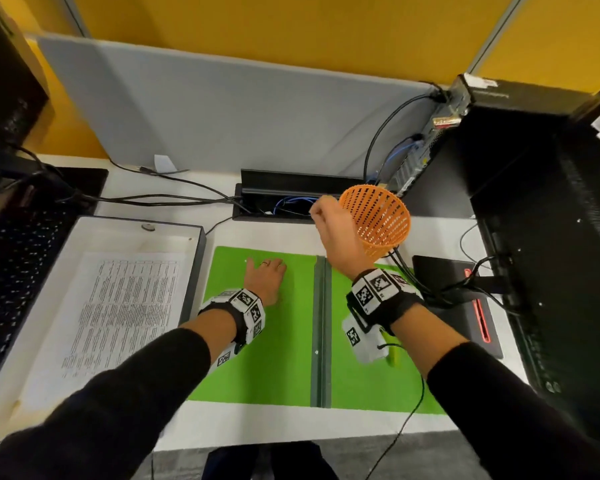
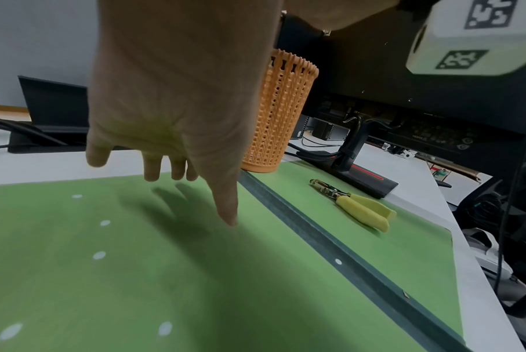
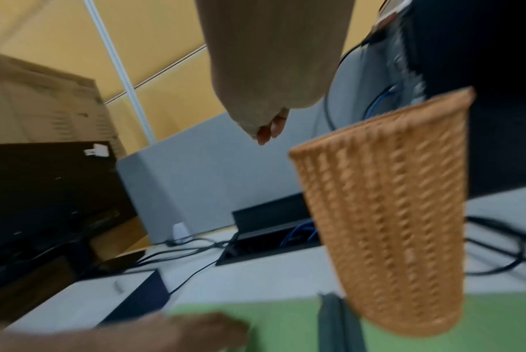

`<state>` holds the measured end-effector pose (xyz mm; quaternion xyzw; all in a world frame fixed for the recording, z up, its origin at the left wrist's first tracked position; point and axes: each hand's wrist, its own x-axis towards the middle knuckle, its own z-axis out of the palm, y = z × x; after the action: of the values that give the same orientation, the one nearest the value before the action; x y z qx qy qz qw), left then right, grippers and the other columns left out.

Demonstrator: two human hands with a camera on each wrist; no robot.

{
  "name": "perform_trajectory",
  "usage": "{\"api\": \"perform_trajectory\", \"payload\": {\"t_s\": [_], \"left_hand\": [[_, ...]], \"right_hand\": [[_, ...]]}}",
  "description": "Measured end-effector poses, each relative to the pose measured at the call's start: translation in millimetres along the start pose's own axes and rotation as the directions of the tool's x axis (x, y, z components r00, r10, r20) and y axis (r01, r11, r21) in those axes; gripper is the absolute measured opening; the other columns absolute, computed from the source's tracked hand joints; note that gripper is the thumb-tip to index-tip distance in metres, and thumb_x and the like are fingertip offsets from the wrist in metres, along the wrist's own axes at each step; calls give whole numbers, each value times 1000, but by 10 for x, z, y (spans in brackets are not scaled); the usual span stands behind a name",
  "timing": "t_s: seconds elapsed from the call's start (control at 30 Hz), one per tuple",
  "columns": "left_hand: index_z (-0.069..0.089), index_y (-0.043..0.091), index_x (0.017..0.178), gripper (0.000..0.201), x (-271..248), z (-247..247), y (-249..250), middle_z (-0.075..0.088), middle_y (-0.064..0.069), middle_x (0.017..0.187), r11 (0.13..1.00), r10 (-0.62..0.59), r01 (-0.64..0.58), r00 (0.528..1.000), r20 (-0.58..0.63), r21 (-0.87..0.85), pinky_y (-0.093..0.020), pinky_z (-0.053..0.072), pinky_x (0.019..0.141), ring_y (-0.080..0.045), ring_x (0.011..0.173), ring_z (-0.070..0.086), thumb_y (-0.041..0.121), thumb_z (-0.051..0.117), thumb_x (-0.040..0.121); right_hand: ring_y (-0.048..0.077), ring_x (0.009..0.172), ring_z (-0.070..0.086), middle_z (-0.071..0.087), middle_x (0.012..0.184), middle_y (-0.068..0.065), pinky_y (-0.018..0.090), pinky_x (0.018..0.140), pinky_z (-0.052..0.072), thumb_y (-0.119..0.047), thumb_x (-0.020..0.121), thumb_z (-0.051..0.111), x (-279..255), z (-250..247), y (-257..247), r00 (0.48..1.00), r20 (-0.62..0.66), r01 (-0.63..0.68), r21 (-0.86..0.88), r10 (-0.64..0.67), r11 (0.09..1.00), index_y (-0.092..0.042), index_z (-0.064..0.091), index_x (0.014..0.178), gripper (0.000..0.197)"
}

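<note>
While palm-down on the green folder (image 1: 284, 341), left hand (image 1: 265, 275) straight-fingered; right hand (image 1: 333, 226) curled, empty, beside the orange basket (image 1: 381, 216).

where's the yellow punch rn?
Left wrist view: the yellow-handled punch lies on the right half of the green folder, between its dark spine and the monitor base, near the orange mesh cup.

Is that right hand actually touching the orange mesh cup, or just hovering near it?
Apart. The right wrist view shows the grey partition plainly between the right hand and the orange mesh cup; the head view merely overlaps them.
</note>
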<state>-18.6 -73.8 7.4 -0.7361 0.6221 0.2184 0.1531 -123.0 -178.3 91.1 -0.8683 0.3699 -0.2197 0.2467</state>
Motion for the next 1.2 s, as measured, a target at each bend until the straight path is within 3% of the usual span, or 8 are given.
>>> {"api": "perform_trajectory", "payload": {"t_s": [0.13,0.27,0.5,0.7,0.87,1.03,1.13,1.2], "left_hand": [[20,12,149,77,-54,59,82,10,-2,159,999,35,-36,993,116,10,-57,16,115,-24,145,21,38,59,88],[23,15,149,79,-64,105,136,11,-2,159,998,21,-28,990,142,48,-56,17,115,-25,144,24,43,61,85],[22,17,149,80,-34,140,90,4,-3,160,997,30,-40,987,155,59,-56,16,115,-27,145,21,43,62,85],[20,16,150,83,-50,173,91,4,-3,160,997,33,-42,988,150,57,-56,17,115,-27,145,20,42,63,85],[24,15,148,82,-80,196,150,11,-5,158,995,47,-57,991,125,77,-55,19,114,-25,144,22,43,65,83],[22,16,149,86,-154,303,263,12,-5,158,990,104,-112,990,98,83,-54,20,114,-26,144,18,42,68,80],[11,16,151,98,-189,398,333,2,-7,160,986,134,-143,986,102,83,-57,17,115,-28,146,11,46,69,77],[7,14,151,104,-198,465,380,-2,-8,160,986,138,-146,986,95,83,-57,16,115,-29,147,8,48,70,75]], "right_hand": [[15,65,54,63,80,10,30,62,48,-3,85,54,122,-473,356,987,-126,-102,-1,101,995,-8,56,81,6],[20,70,59,62,77,7,39,74,55,2,77,65,163,-648,665,965,-120,-239,-41,233,970,-8,59,79,11],[0,57,49,61,73,7,26,75,51,8,74,68,229,-714,732,952,-108,-296,-70,288,953,-5,64,77,14],[29,84,65,69,90,21,33,85,51,1,84,59,218,-679,665,953,-98,-292,-65,285,954,2,68,89,11],[19,72,55,66,80,11,30,70,45,-9,82,63,22,-549,455,971,-183,-169,-55,157,984,-4,66,80,6],[17,76,51,64,86,13,32,69,42,-6,83,60,-475,-119,276,998,-31,-57,-86,54,995,-2,62,80,6],[25,81,60,66,91,15,31,70,46,-8,86,59,-912,237,376,979,158,-108,-130,128,986,0,64,84,10],[29,83,62,66,92,15,40,73,51,-9,85,60,-1201,413,437,941,280,-147,-169,190,975,0,66,86,10]]}}
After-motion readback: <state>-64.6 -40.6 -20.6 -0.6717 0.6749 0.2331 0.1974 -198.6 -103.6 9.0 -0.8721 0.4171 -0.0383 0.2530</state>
